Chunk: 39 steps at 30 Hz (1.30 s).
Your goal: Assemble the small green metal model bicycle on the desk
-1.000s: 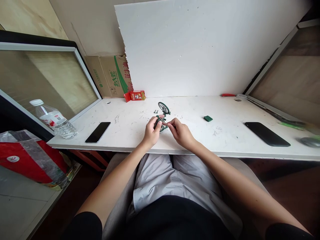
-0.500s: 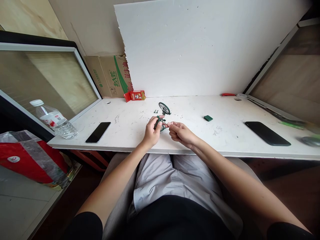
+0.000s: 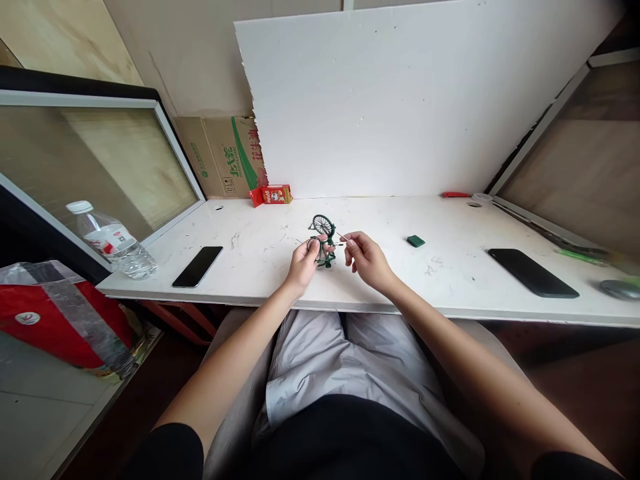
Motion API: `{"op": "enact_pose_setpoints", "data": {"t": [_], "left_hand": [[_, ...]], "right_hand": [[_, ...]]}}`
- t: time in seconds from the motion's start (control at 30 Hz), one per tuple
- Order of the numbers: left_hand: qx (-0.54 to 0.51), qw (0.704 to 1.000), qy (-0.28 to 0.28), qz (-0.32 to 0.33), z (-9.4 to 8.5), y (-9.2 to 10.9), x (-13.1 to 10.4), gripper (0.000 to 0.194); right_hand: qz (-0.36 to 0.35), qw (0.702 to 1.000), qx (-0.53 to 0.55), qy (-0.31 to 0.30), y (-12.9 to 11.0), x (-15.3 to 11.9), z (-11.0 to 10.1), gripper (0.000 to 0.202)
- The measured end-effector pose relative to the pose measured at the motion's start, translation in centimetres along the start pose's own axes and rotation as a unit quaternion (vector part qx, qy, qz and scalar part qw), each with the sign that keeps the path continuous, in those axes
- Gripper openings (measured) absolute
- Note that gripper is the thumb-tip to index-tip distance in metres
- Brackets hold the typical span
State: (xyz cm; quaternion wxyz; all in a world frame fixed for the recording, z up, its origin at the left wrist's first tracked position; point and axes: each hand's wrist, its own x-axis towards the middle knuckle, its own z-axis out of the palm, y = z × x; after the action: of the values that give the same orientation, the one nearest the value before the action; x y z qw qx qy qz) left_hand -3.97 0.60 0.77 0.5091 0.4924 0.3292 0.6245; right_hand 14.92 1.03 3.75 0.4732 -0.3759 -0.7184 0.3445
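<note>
A small dark green model bicycle (image 3: 323,225) is held by my left hand (image 3: 303,264) over the front half of the table. One spoked wheel sticks up above my fingertips, and part of the frame is hidden behind them. Just right of the model, my right hand (image 3: 366,257) pinches a thin rod-like piece (image 3: 342,236), whose tip points up and left towards the bicycle. Too small to tell is what exactly this piece is. A pedal-like part of the bicycle juts out towards my right fingers, and I cannot tell whether they touch it.
On the white table (image 3: 260,267) lie a dark phone (image 3: 197,267) at left, a green block (image 3: 415,241), and a black phone-like slab (image 3: 533,273) at right. A water bottle (image 3: 113,240) leans at the left edge. A small red box (image 3: 277,194) stands at the back.
The model bicycle has turned in my left hand, showing more of its frame and lower part. My right hand has drawn slightly right and up, away from the model, with the thin piece.
</note>
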Motion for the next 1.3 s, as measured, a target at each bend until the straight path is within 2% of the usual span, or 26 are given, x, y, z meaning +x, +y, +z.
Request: {"op": "enact_pose_setpoints", "data": {"t": [0.1,0.17,0.37,0.67,1.0,1.3], "left_hand": [[-0.028,0.999,-0.013,-0.030,0.5,0.2,-0.4,0.048],[-0.035,0.998,-0.028,-0.042,0.9,0.4,-0.6,0.044],[-0.068,0.995,-0.039,-0.056,1.4,0.5,-0.9,0.034],[-0.064,0.995,-0.041,-0.065,1.4,0.2,-1.1,0.040],[-0.189,0.975,-0.058,-0.106,1.4,-0.3,-1.4,0.030],[-0.225,0.965,-0.021,-0.134,1.6,-0.3,-1.5,0.018]], "right_hand": [[-0.082,0.992,-0.095,0.029,0.0,-0.3,0.2,0.046],[-0.110,0.983,-0.143,0.031,-0.1,-0.4,0.3,0.042],[-0.126,0.972,-0.195,0.044,0.0,-0.7,0.6,0.029],[-0.157,0.955,-0.248,0.038,0.9,-0.9,0.4,0.024],[-0.260,0.893,-0.361,0.070,1.6,-1.0,0.1,0.017],[-0.285,0.888,-0.353,0.075,1.6,-1.2,0.6,0.019]]}}
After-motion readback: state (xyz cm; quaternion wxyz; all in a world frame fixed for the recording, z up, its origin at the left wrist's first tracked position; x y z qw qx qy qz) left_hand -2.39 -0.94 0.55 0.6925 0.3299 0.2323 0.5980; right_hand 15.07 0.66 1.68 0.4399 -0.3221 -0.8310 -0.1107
